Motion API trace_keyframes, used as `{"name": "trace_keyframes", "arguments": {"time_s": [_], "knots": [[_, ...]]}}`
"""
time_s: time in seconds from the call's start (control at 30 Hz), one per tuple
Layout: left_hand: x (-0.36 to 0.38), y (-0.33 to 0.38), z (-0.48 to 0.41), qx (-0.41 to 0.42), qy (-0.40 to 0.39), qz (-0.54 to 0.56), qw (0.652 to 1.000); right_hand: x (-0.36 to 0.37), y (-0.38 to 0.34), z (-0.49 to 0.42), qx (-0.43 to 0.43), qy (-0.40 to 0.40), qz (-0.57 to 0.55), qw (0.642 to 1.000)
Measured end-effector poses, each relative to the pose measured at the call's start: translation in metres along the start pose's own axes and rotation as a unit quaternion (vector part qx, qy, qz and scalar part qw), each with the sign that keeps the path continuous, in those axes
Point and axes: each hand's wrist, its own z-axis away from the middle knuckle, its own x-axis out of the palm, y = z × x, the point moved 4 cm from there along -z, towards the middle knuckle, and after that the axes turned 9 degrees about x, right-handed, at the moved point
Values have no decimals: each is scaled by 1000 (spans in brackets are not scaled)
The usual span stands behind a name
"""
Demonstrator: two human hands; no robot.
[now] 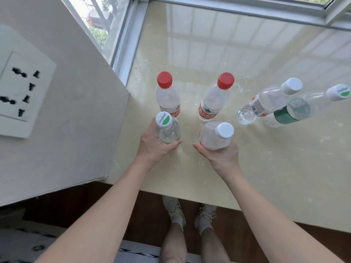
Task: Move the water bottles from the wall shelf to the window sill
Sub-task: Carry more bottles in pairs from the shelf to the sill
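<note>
Head view: with left grip (pixel 152 144) clasping Cestbon bottle (pixel 168 132) and right grip (pixel 218 155) clasping white-cap bottle (pixel 213 136), seat both flat at 6 o'clock from red-cap bottles (pixel 168 95).

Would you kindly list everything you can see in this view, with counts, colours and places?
Red-capped bottles: two, clear with red labels, standing on the sill behind the hands.
Free white-capped bottles: two, clear, one green-labelled, standing at the right.
Held bottles: two, clear, white-capped, in front of the red-capped pair.
Window sill: one, cream, below the window.
Window frame: one, grey, along the back and left.
Socket plate: one, white, left wall.
Shoes: two, off-white, dark floor below.
Left hand: grips one held bottle.
Right hand: grips the other.
</note>
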Motion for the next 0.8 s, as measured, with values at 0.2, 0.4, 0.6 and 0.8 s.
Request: {"name": "trace_keyframes", "arguments": {"time_s": [0.2,0.4,0.6,0.8], "knots": [[0,-1,4,10,1,-12,1000,6,0,0,-6,-39,33,999],[-5,-6,8,-2,-26,-39,999,6,1,-3,-14,-83,85,993],[-32,0,29,-31,-78,-210,974,-26,-12,7,-26,-99,211,972],[-72,73,44,-8,-46,-346,937,-70,-83,30,-105,-89,366,920]]}}
